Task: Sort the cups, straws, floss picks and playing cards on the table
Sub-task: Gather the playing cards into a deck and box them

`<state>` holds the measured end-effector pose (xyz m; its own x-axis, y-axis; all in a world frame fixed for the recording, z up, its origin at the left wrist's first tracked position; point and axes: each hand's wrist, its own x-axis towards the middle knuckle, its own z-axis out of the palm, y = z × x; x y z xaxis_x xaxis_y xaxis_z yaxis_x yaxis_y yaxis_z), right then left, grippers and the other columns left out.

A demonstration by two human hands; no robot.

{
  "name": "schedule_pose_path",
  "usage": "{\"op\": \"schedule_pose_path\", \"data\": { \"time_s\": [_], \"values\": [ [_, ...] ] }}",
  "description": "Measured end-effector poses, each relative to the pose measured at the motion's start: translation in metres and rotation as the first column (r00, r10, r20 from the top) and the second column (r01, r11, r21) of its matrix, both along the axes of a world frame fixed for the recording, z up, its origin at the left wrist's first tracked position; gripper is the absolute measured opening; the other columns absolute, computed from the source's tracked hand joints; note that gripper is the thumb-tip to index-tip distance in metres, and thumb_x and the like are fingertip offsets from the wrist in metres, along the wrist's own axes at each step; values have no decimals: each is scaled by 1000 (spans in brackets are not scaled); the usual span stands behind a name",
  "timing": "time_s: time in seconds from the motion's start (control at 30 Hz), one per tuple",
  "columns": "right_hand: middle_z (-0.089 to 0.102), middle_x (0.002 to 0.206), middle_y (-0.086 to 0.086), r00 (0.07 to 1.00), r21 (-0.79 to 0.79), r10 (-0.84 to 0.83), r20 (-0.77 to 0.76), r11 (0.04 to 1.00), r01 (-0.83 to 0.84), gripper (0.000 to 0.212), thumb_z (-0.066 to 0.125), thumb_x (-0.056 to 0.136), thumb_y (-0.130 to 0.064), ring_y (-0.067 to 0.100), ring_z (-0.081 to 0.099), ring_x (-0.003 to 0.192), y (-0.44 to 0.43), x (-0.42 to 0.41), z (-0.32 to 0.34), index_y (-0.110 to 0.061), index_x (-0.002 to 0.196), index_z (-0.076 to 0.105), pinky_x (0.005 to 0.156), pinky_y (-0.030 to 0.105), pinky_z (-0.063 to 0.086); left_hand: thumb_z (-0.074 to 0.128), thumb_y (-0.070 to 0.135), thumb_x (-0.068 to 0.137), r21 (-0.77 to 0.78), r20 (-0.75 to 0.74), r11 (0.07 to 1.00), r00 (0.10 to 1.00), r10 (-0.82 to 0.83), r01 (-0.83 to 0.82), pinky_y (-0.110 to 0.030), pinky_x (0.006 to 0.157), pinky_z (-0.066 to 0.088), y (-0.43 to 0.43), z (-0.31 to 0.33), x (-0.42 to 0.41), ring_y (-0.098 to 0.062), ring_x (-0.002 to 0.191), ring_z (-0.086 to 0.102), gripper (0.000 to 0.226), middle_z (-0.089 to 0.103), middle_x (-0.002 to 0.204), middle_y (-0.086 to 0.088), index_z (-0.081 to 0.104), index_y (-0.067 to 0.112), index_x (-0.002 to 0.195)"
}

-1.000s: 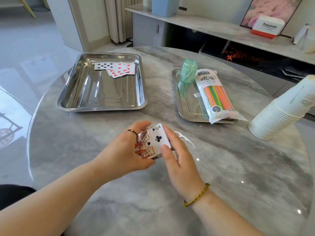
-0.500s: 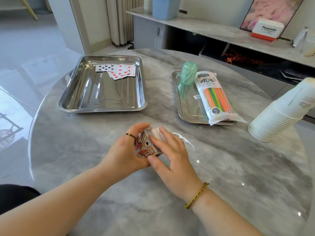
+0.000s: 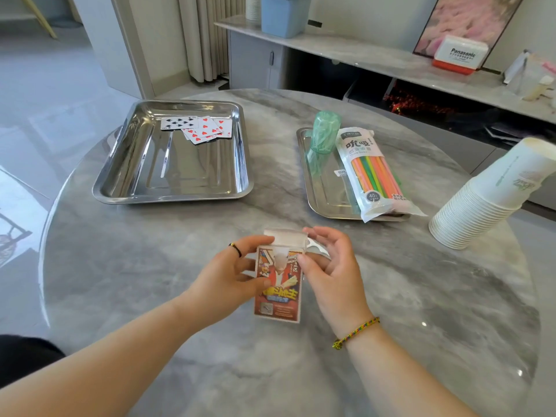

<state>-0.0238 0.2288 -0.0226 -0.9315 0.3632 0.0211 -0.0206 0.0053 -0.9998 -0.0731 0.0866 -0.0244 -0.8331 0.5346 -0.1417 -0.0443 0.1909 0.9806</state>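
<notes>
My left hand (image 3: 228, 272) grips a red playing card box (image 3: 278, 291) by its left edge, its flap open at the top. My right hand (image 3: 329, 266) pinches the box's upper right corner with its thumb. A white floss pick (image 3: 316, 246) lies on the table just behind my right hand. Loose playing cards (image 3: 200, 129) lie at the far end of the left steel tray (image 3: 144, 191). The right steel tray (image 3: 313, 188) holds a green floss pick tub (image 3: 325, 132) and a pack of coloured straws (image 3: 373, 176). A tilted stack of white paper cups (image 3: 487, 200) stands at the right.
The round grey marble table (image 3: 180, 326) ends close on the left, with floor beyond. Behind it runs a low marble shelf (image 3: 376, 60) with a blue bin (image 3: 284, 13) and a Panasonic box (image 3: 460, 54).
The three of clubs has gone into the box. The box has turned upright, front side facing me, and now sits lower between both hands.
</notes>
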Motion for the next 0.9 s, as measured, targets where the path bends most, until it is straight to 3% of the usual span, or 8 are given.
{"op": "schedule_pose_path", "data": {
  "time_s": [0.07,0.17,0.27,0.4,0.47,0.6,0.73,0.9],
  "values": [
    [64,87,-15,1000,-50,-11,12,999,11,36,52,83,14,-3,63,57,1,0,3,-21,83,50,54,9,48,60,-17,75,34,36,999,999,8,-9,-19,61,55,-1,0,-2,0,67,64,45,63,86,4,53,25,92],
    [61,85,-9,999,-31,2,40,1000,-1,31,55,82,12,-7,59,52,0,1,3,-17,71,58,52,6,44,59,-15,76,54,60,998,998,19,-23,-21,63,56,-3,2,-6,-3,68,66,38,68,77,5,58,21,88],
    [65,59,-12,998,-2,39,58,999,-39,32,57,82,8,-6,59,52,-4,1,-1,-19,66,63,53,7,45,56,-13,79,76,57,997,998,29,-33,-18,61,55,-4,4,-7,-4,68,67,38,70,70,7,58,23,90],
    [65,57,-8,996,-93,-61,58,993,67,33,62,80,5,3,60,56,-9,-1,-8,-23,62,64,60,20,51,59,-9,79,148,78,973,983,168,-178,-18,57,54,3,3,-2,-1,62,64,47,62,90,3,44,31,98],
    [62,57,-4,987,-167,-149,59,973,157,25,66,77,1,8,57,53,-13,-1,-10,-19,66,56,61,28,49,71,2,72,0,-65,994,992,110,-110,-15,64,53,5,-3,3,5,69,62,60,54,100,15,37,42,101],
    [61,69,5,981,-180,-153,119,968,173,33,60,80,7,9,56,53,-19,1,-12,-19,79,39,64,33,48,77,21,63,-297,-254,955,966,-52,-27,-6,67,45,7,-6,12,12,77,57,67,53,90,24,29,52,99],
    [67,77,-4,988,-201,-65,143,975,93,35,53,84,6,5,62,58,-21,3,-14,-25,92,40,68,30,52,67,27,68,-443,-350,893,932,-89,-81,-11,70,39,6,-4,11,-2,89,57,77,40,101,22,25,37,131],
    [67,84,-7,986,-93,54,156,995,-40,24,60,84,-11,0,63,69,-22,3,-17,-33,92,55,81,32,52,66,43,68,-598,-419,796,882,-215,-90,-14,77,34,6,-7,11,-8,109,50,92,33,122,16,10,32,140]
  ]
}}
